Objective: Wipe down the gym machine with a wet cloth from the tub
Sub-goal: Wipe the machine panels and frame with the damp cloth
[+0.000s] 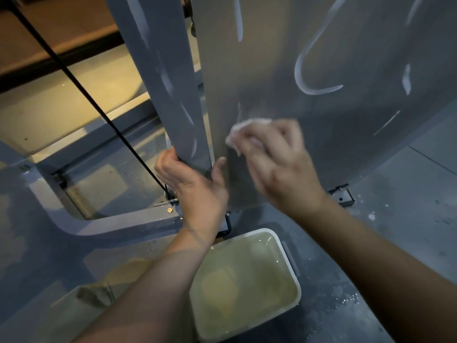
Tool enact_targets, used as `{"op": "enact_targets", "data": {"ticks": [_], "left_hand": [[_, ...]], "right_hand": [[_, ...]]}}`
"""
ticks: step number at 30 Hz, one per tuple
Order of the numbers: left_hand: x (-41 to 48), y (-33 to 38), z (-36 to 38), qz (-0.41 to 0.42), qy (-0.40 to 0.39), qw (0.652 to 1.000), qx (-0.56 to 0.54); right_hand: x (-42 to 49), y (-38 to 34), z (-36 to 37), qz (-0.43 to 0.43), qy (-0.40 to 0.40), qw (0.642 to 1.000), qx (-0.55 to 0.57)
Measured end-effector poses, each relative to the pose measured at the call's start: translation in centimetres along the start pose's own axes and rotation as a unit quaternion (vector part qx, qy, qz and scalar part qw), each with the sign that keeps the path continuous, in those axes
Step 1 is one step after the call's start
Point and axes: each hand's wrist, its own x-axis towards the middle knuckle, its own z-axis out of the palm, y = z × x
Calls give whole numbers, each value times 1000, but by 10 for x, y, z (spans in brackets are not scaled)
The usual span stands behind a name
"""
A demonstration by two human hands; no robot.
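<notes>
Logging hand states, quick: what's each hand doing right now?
Left hand: closed, gripping the machine's upright post.
Right hand: closed on the cloth, pressing it against the grey panel; blurred.

Two bare forearms are extended forward from the lower edge of the view, the left from lower centre, the right from the lower right corner. The left hand (195, 179) is wrapped round the foot of a grey upright (173, 95), its fingers curled over the left edge and its thumb laid up the right side, with the back of the hand turned to the camera. The right hand (277, 159) is held a little higher, just beside the left, and is blurred. A white cloth (243, 126) is bunched under its curled fingers and pressed to the panel (272, 70). Both wrists are kept nearly straight.
</notes>
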Motion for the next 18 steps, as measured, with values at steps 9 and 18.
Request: {"op": "enact_targets", "data": {"ticks": [9, 18], "left_hand": [[1, -1, -2, 0, -7, 1000, 4], [2, -4, -1, 20, 2, 1000, 2]], "right_hand": [[15, -7, -4, 19, 36, 999, 6], [26, -12, -5, 22, 58, 998, -3]]}}
